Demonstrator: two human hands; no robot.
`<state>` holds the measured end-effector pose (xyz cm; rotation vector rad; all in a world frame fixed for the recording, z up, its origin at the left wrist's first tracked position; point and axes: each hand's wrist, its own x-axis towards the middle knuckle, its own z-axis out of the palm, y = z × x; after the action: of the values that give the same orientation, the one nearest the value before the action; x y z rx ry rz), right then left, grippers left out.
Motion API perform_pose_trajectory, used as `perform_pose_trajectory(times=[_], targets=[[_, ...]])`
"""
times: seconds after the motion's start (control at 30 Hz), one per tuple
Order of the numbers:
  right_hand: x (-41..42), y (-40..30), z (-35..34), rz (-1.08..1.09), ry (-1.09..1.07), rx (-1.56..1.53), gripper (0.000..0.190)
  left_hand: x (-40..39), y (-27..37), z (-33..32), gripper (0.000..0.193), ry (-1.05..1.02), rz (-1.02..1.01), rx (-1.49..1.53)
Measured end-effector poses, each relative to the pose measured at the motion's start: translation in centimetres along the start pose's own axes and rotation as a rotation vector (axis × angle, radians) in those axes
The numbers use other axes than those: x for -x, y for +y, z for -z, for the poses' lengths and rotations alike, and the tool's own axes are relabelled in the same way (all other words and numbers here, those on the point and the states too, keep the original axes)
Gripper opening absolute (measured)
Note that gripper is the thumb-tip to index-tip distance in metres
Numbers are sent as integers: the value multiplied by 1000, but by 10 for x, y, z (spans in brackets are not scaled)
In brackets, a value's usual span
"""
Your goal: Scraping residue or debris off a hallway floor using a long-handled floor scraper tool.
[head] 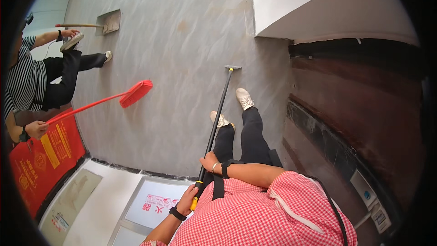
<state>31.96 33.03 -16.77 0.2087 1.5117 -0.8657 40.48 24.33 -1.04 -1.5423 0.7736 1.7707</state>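
Observation:
A long-handled floor scraper [222, 104] slants across the space before me, its narrow grey head [233, 67] down on the grey floor. Near the top of its black pole, my left hand [188, 199] is wrapped around the grip beside a yellow fitting. My right hand [209, 162] holds the pole a little farther down, its arm crossing in front of my checked shirt. Both of my light shoes [244, 98] are on the floor to the right of the pole, the left one partly behind it.
At the left, a co-worker [25, 75] in a striped shirt holds a red broom [136, 94] and has one foot raised near a long-handled dustpan [117, 24]. A white wall block [290, 0] stands upper right. A fire extinguisher cabinet [136, 208] is at lower left.

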Motion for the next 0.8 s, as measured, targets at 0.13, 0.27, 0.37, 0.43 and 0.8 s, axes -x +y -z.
perform_pose_trajectory(times=[0.13, 0.27, 0.37, 0.43, 0.8], targets=[[18, 21, 15, 78, 80, 40, 38, -4, -41, -11, 40, 37, -63, -14], [22, 26, 43, 72, 87, 66, 36, -5, -39, -47, 39, 26, -37, 98], [3, 31, 59, 168, 183, 229, 36, -21, -23, -77, 32, -5, -50, 98], [-15, 16, 85, 236, 204, 312, 37, -49, -26, -84, 25, 64, -118, 184], [-54, -17, 151, 179, 300, 210, 39, -80, 21, -139, 20, -169, -140, 282]])
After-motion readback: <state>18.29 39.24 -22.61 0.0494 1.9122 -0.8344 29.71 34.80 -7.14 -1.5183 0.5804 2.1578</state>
